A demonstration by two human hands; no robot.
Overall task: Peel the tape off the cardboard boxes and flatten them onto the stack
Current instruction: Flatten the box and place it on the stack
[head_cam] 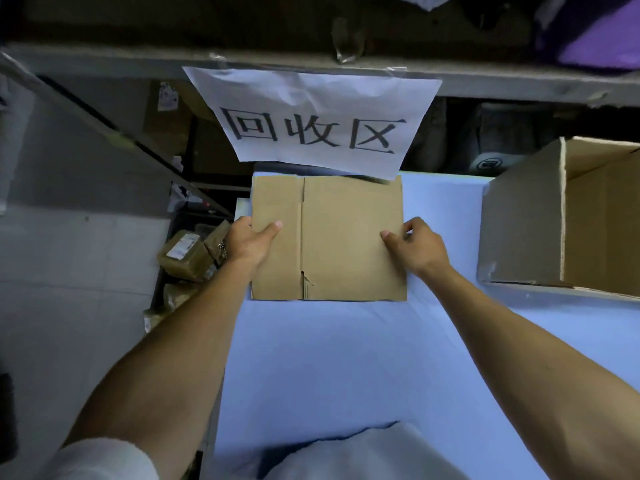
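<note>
Both thumbs press on top, my left hand point(247, 242) and right hand point(417, 245) pinching the flattened brown cardboard box point(341, 237) at frame centre, squaring it under the white paper sign point(311, 121).

Flattened box point(346, 237): plain brown. Table cover point(346, 358): pale blue. Paper sign point(311, 98): white, black characters. Open box point(519, 220): brown, greyer outer wall.
</note>
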